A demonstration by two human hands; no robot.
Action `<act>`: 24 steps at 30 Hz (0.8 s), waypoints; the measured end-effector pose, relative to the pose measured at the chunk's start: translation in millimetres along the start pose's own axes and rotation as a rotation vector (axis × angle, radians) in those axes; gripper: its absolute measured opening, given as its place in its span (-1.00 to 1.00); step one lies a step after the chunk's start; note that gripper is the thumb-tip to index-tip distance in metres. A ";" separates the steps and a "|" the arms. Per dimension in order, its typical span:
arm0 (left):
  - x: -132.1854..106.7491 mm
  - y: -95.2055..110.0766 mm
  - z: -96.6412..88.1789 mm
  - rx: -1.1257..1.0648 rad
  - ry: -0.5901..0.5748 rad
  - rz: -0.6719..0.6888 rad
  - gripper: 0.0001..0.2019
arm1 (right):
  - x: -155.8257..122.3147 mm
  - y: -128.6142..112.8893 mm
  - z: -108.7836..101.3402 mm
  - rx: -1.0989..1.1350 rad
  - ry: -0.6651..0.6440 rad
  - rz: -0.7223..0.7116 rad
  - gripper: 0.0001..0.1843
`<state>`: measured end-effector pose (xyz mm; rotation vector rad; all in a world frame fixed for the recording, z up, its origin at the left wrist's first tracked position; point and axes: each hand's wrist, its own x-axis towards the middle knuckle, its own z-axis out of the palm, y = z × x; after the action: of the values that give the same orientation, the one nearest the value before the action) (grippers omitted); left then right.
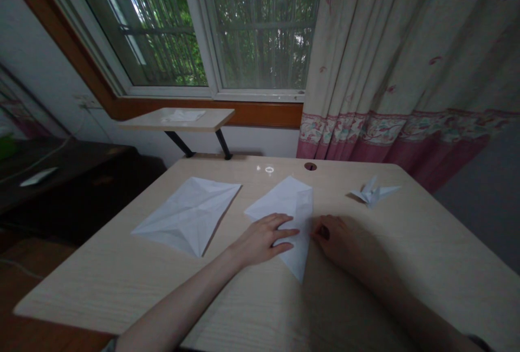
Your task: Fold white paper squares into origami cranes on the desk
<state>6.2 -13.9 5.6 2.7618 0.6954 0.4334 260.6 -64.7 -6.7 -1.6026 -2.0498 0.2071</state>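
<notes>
Midway between the side edges of the table [244,308], the left hand [266,238], fingers loosely spread, rested on the folded paper [303,208], while the right hand [335,237] curled at its edge, any pinch unclear, seemingly mid-crease, the next press likely needing careful alignment.

We are touching a folded sheet [303,211] of thin, dull paper. We are seeing matt paper too in the crinkly sheet [182,214] and the little bird [371,195]. We are working on a smooth counter [252,303] that is looking like wood and shining a bit. We are facing a soft-looking cloth curtain [406,43].
</notes>
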 end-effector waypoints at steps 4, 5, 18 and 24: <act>0.2 -0.3 -0.9 -0.007 -0.015 -0.005 -0.62 | -0.3 -4.7 -3.3 -0.074 -0.005 -0.003 -0.87; 0.3 -0.2 -1.2 -0.009 -0.016 -0.006 -0.62 | -0.7 -5.4 -3.5 -0.099 0.005 -0.013 -0.88; 0.9 0.5 -2.2 -0.009 -0.018 -0.002 -0.62 | -3.6 -4.6 -2.7 -0.197 -0.084 -0.132 -0.81; 0.5 0.0 -1.6 -0.002 -0.018 -0.004 -0.62 | -1.4 -10.8 -6.0 -0.094 -0.206 -0.080 -0.81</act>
<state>6.1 -13.3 7.2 2.7583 0.6952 0.4077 254.5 -70.2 2.6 -1.6081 -2.3069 0.2606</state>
